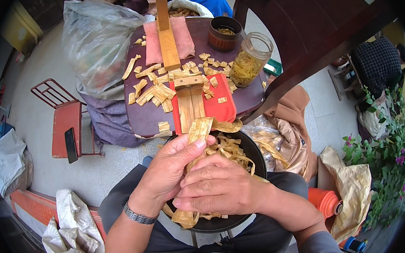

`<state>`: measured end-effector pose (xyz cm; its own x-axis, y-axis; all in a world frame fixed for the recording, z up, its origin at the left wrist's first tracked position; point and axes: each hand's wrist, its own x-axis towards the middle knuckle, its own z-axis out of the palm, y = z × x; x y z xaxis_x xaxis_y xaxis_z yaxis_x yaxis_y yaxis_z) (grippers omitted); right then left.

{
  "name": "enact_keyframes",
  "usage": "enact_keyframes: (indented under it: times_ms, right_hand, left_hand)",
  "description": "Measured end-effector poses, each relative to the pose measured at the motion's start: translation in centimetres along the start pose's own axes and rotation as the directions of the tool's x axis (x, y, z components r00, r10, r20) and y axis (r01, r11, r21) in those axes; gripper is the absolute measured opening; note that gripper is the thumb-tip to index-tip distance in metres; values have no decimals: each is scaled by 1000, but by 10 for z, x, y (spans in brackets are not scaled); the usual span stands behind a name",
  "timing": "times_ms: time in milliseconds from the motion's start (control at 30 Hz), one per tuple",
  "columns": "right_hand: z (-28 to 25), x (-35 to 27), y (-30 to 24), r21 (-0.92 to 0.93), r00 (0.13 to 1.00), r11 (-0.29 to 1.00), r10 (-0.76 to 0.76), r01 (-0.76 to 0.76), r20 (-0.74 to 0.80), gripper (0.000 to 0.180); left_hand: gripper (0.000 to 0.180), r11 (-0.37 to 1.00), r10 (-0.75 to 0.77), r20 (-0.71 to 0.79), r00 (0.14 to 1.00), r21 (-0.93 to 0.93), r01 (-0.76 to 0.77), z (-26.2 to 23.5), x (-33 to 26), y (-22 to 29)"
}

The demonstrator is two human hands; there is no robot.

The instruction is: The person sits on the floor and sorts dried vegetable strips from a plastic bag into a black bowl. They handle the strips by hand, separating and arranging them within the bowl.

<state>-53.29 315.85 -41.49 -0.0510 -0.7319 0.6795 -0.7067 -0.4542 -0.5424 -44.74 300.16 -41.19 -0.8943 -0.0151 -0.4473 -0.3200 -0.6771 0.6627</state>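
My left hand [169,163], with a watch on its wrist, pinches a flat golden-brown dried strip [200,129] between thumb and fingers. My right hand [222,187] is closed beside it around the trailing part of the strips, fingers touching my left hand. Both hands are over a dark round basin [257,153] on my lap, filled with curled strips [229,146] of the same kind. Just beyond my hands, a wooden stand [191,106] with a grooved board rests on a red cloth [221,109]. Short cut pieces [161,91] lie scattered around it.
A dark table [139,124] carries a glass jar [250,59] of yellow slices, a dark bowl [224,33] and a pink cloth [184,36]. A red chair [63,131] with a phone [70,145] stands left. Sacks [74,234] and flowers surround me; another person [377,63] sits far right.
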Motion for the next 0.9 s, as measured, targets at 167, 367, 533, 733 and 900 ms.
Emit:
enact_keyframes:
  times_ms: [167,367,533,733,900]
  right_hand:
    - [-17,-2,9,196,935,930,337,-311,-115,18]
    - [-14,-8,25,105,806,835,549,-540,-221,15]
    - [-19,-11,27,139,548,540,837,-830,21,30]
    - [-6,-30,52,491,439,292,872,-821,215,35]
    - [-7,-37,56,505,338,46,795,-862,504,32]
  left_hand:
    - [26,985,84,115,990,139,-99,1,3,-21]
    - [14,785,4,139,990,614,-89,-2,5,-18]
    - [13,437,329,167,930,846,-306,-13,3,-21]
    - [21,285,502,233,833,864,-414,-16,5,-28]
    - [27,236,548,229,804,880,-412,-21,6,-26]
